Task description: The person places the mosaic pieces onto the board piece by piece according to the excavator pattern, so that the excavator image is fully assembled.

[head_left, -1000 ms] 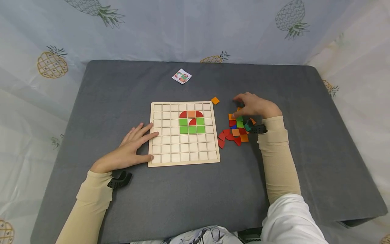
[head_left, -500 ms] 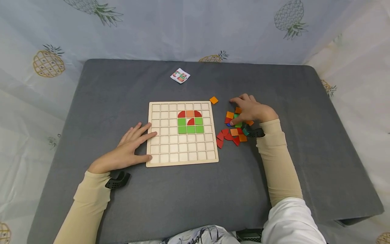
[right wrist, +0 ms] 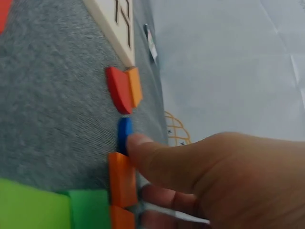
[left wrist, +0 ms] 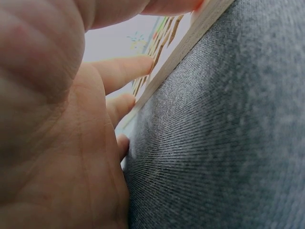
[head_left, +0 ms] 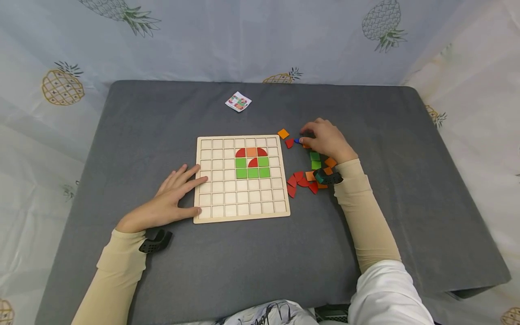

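A light wooden grid board (head_left: 243, 220) lies on the grey table. My left hand (head_left: 170, 203) rests at its left edge, fingers spread, with thumb and fingertips on the rim. Red quarter-round, green and orange pieces (head_left: 253, 173) fill several cells of the board's upper right part. Beyond the board's right edge, my right hand (head_left: 327, 140) is low over loose pieces, its fingers loosely bent. In the right wrist view its thumb tip touches a blue piece (right wrist: 125, 133). Orange pieces (right wrist: 122, 179) lie beside the other fingers, which are partly hidden.
A red quarter-round piece (head_left: 289, 143) and an orange square (head_left: 283, 133) lie by the board's upper right corner. Green squares (head_left: 315, 156), orange squares (head_left: 331, 162) and red pieces (head_left: 302, 182) lie nearer. A small pattern card (head_left: 238, 102) lies behind the board.
My right hand has moved left and away from me; a red, a blue and an orange piece have shifted from the pile toward the board's upper right corner. The left hand stays put.
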Demonstrator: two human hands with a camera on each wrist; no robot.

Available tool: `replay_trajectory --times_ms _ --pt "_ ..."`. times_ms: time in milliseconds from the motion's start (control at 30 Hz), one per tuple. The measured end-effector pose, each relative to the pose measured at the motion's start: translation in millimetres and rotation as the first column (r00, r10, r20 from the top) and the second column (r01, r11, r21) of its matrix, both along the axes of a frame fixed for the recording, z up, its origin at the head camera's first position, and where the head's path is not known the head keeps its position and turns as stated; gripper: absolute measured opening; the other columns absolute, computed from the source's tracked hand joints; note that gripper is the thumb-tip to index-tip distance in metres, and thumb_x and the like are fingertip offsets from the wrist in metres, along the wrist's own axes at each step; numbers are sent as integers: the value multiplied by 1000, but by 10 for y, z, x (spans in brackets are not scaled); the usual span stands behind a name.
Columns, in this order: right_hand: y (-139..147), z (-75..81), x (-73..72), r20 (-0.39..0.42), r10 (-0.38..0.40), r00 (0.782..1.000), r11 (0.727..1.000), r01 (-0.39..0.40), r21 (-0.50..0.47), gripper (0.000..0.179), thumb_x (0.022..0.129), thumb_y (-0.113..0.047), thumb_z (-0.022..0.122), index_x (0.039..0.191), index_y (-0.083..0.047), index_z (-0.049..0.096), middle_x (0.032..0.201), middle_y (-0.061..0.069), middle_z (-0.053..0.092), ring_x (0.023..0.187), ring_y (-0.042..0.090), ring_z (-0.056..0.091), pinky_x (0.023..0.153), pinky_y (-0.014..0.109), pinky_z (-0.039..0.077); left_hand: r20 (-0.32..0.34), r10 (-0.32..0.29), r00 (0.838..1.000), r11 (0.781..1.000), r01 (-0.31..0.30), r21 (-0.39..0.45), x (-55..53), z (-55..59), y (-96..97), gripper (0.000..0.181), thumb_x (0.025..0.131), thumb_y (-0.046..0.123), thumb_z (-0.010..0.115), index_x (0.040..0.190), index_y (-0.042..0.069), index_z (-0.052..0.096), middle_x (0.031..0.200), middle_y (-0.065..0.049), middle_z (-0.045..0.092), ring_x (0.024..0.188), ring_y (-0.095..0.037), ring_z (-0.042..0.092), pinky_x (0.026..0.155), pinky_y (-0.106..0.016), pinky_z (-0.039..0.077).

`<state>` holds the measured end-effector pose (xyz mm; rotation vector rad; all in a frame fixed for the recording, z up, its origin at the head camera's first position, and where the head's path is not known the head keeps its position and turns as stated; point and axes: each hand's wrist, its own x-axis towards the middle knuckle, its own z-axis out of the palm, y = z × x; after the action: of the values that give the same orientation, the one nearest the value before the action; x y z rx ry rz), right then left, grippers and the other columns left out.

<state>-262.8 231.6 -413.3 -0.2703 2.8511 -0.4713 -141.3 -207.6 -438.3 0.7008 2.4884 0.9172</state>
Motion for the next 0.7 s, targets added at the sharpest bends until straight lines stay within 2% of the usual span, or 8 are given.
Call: replay_trajectory --times_ms 133,333,433,533,700 --pt "-43 -20 -3 -46 45 998 999 -46 -17 29 103 -22 60 125 -6 70 125 18 61 114 36 53 100 56 43 -2 -2 1000 1000 2 0 -3 5 2 77 91 31 73 158 17 36 173 -6 9 159 -36 -6 126 -58 -5" --pt "-66 5 4 -22 65 998 998 -65 -21 29 101 -18 63 127 -8 70 121 16 61 107 32 55 97 52 45 -22 -12 1000 1000 13 12 -9 -11 -6 77 90 29 74 157 17 38 172 -7 10 159 -37 -5 125 -61 -5" --pt "-68 -4 -3 -27 82 996 995 -83 -51 27 101 -10 59 125 -8 71 120 16 61 104 31 55 91 48 48 -14 -10 1000 1000 11 8 -12 -16 -10 77 91 31 74 158 17 37 172 -7 9 159 -37 -6 125 -60 -5" --pt "-72 -11 -13 -30 91 995 991 -94 -96 31 100 -4 56 128 -4 68 120 18 61 104 32 55 92 47 49 -4 -7 1000 1000 7 -2 -14 -15 -10 77 92 32 73 158 18 36 173 -6 9 159 -36 -7 126 -59 -5" --pt "-91 -7 -21 4 73 997 993 -73 -95 41 98 -14 65 137 0 59 124 21 59 114 34 54 101 51 48 3 -3 1000 1000 3 -9 -16 -12 -3 77 92 32 72 158 17 36 172 -7 9 159 -37 -6 126 -58 -6"
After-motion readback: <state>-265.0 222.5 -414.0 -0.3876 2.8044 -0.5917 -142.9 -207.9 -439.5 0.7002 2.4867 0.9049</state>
